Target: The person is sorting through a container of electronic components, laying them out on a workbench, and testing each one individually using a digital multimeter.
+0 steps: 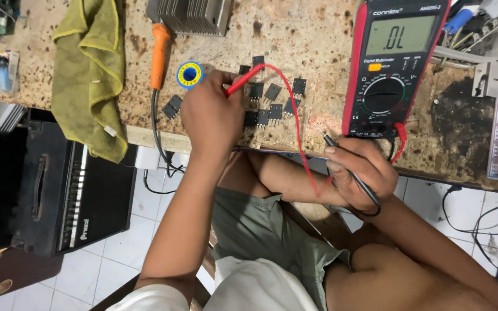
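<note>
Head view, looking down on a stained workbench [318, 34]. Left hand [211, 115], centre of frame, closed around a red test probe [244, 80], tip aimed at a cluster of small black transistors [272, 98] lying flat on the bench at centre. Right hand [364, 173], lower right of centre, pinching a black test probe [347, 161], tip off the bench edge, clear of the parts. Red-cased multimeter [393, 63] at upper right, display lit. Orange-handled soldering iron [159, 55] and solder spool [189, 75] at upper left of the cluster; green cloth [87, 69] further left. Red tip possibly touching a lead; hidden by knuckles. Best done with each tip steady on one lead, fingers behind the metal.
</note>
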